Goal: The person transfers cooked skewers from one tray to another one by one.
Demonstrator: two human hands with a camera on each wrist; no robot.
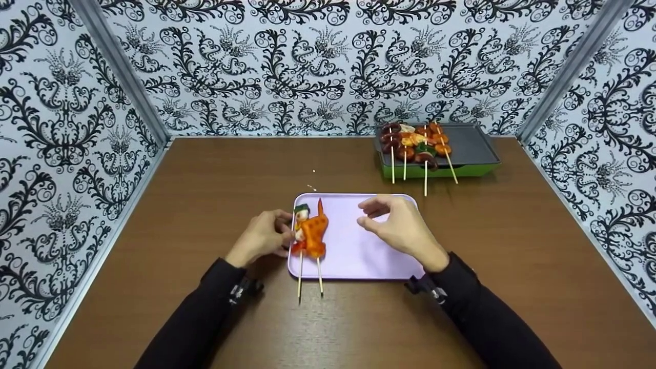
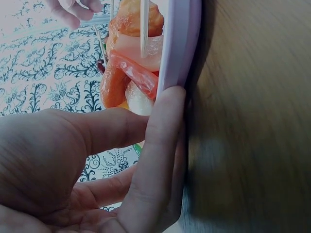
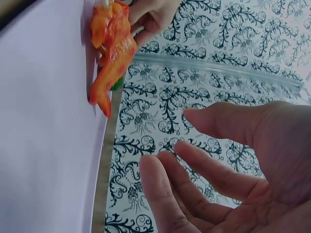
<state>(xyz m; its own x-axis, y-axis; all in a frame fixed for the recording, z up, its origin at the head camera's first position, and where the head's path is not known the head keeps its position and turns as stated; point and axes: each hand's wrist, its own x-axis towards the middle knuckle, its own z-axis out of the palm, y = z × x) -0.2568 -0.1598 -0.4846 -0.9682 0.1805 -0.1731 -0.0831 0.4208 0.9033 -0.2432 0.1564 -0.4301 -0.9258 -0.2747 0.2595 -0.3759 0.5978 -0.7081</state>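
The skewers on the lilac tray, touched by the left hand while the right hand hovers loosely unclenched and empty, are judged light, slippery and best gripped by the bare sticks.

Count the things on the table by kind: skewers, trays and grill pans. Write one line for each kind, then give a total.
Skewers on the purple tray: 2
Skewers on the green grill pan: 4
Trays: 1
Grill pans: 1
Total: 8
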